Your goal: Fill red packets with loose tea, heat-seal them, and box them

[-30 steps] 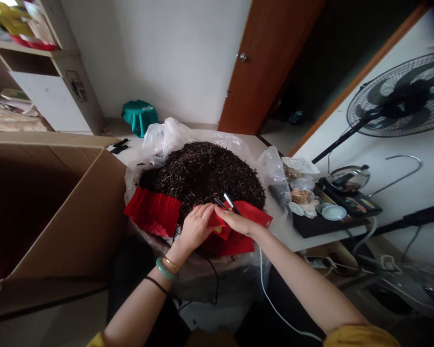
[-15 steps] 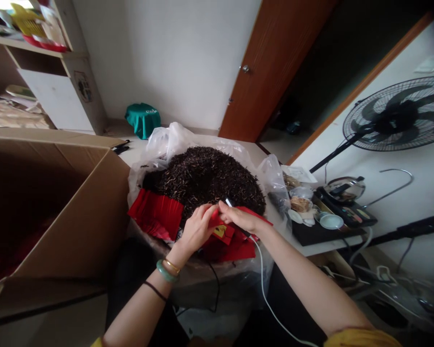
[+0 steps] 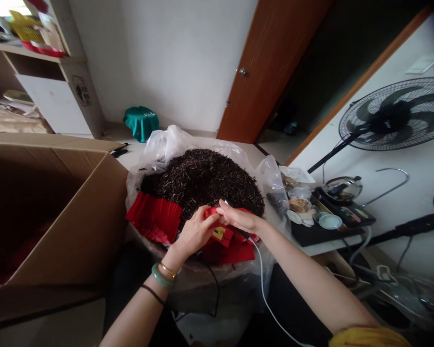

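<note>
A small red packet point(image 3: 222, 234) with a yellow patch stands upright between my hands, over the near edge of a heap of dark, dry, twisted tea leaves point(image 3: 206, 180). My left hand point(image 3: 196, 231) pinches its upper left edge between thumb and fingers. My right hand point(image 3: 241, 220) curves against the packet's top right, fingers fairly straight. Under that palm lies a slim dark device point(image 3: 244, 234), mostly hidden, with a white cable point(image 3: 263, 279) running down from it. Flat red packets point(image 3: 159, 217) lie fanned at the left of the heap, and more red wrappers point(image 3: 235, 254) lie below the held one.
A clear plastic bag point(image 3: 173, 137) surrounds the leaves. At left stands a large open cardboard box point(image 3: 68, 221). A side table on the right bears a black tray point(image 3: 311, 236) with a kettle point(image 3: 343, 188) and cups. Behind it is a standing fan point(image 3: 394, 115).
My left fingers have drawn back slightly and bent into a pinch at the packet's edge. My right hand has barely moved. The view has shifted a little.
</note>
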`<control>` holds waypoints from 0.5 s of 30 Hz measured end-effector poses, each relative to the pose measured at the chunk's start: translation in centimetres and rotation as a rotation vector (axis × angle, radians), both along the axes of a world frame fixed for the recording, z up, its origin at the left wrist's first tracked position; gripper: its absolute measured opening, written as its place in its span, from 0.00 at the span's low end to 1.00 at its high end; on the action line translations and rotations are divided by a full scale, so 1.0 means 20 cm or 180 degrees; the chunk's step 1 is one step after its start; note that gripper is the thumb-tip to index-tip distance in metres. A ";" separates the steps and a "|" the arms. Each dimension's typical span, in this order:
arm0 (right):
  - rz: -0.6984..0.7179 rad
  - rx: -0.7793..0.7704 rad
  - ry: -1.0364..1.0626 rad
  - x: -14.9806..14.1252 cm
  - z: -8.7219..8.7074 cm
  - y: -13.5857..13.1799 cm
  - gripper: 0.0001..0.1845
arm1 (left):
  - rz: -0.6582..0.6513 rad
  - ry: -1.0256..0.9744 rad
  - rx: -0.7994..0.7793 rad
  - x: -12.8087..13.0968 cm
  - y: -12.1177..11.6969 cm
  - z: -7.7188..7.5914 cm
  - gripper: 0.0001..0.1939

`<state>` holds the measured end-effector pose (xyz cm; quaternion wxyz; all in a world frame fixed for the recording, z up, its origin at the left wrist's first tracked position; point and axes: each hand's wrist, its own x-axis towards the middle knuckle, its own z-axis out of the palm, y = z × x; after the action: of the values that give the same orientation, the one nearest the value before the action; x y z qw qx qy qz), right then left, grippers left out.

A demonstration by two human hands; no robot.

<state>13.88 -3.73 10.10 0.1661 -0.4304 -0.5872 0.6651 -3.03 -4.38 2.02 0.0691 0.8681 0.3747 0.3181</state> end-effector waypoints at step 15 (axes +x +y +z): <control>-0.0730 0.1305 -0.1299 -0.09 -0.26 0.46 0.22 | 0.0957 -0.0076 -0.0452 -0.04 0.04 0.03 0.08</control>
<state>12.05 5.51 4.98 0.2021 -0.5760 -0.6780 0.4096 -3.89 -3.51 2.67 0.0863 0.7914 0.5211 0.3079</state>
